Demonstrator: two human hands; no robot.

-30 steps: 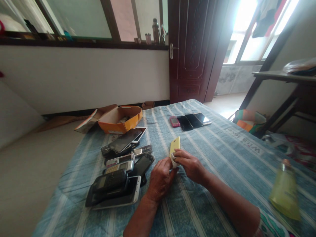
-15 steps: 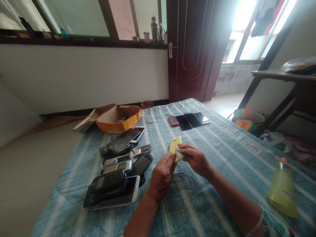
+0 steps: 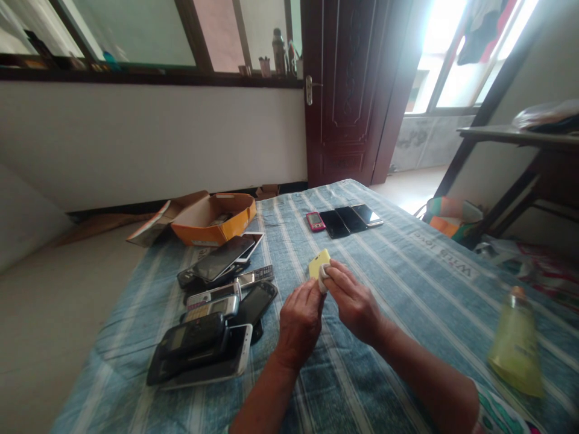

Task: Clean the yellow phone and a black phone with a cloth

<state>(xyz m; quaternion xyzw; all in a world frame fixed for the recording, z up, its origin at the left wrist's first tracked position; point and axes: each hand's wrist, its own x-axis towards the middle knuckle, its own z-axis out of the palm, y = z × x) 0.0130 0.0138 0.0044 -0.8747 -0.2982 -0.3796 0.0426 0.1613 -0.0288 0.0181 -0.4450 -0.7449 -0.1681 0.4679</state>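
Observation:
My left hand [image 3: 299,323] holds a small yellow phone [image 3: 317,263] upright above the striped blue cloth [image 3: 407,283]. My right hand [image 3: 355,303] pinches a small white wipe [image 3: 322,275] and presses it against the phone's yellow back. Only the top part of the phone shows above my fingers. A pile of several old phones [image 3: 212,301] lies to the left of my hands. Further off, a row of a pink phone [image 3: 315,221] and three dark phones [image 3: 350,218] lies flat on the cloth.
An open orange cardboard box [image 3: 212,215] sits at the table's far left corner. A yellow-green plastic bottle [image 3: 515,346] stands at the right. Beyond are a dark wooden door [image 3: 348,90], a dark shelf frame [image 3: 520,157] and bags [image 3: 452,220] on the floor.
The wipe in my right hand has moved up the back of the yellow phone, which now shows less above my fingers. The view has shifted slightly.

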